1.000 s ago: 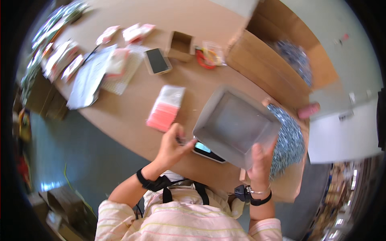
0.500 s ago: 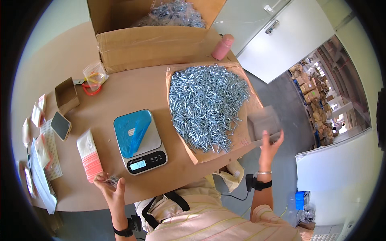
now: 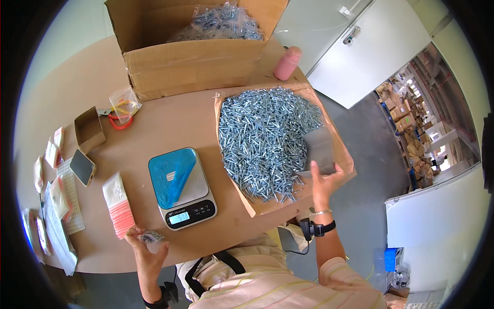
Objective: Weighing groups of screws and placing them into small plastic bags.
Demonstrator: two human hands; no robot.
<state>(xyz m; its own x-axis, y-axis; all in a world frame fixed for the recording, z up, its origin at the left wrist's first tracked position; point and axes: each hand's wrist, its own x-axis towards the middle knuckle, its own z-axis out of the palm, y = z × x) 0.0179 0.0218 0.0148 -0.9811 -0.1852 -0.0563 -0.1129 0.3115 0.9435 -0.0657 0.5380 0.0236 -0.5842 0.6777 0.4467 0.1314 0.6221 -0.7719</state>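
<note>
My left hand [image 3: 147,257] is curled at the table's near edge around a small clear plastic bag [image 3: 151,237] with shiny metal pieces in it. A stack of clear bags with red ends [image 3: 119,208] lies right beside those fingers. My right hand [image 3: 325,189] grips the near side of a grey open scoop [image 3: 320,146], thumb on one face. The scoop sits at the right edge of a large heap of silvery screws [image 3: 265,139], spread in a shallow cardboard tray [image 3: 343,154]. Between the hands stands a digital scale [image 3: 198,191] with blue film peeling from its plate.
A large carton [image 3: 190,69] holding bagged screws stands at the back, a pink bottle [image 3: 287,63] to its right. Leftward are red-handled scissors [image 3: 121,123], a small cardboard box [image 3: 89,129], a phone [image 3: 82,167] and filled packets [image 3: 60,198].
My right hand has brought the scoop leftward from beyond the tray's right edge to the screw heap. My left hand still holds the small bag, shifted slightly.
</note>
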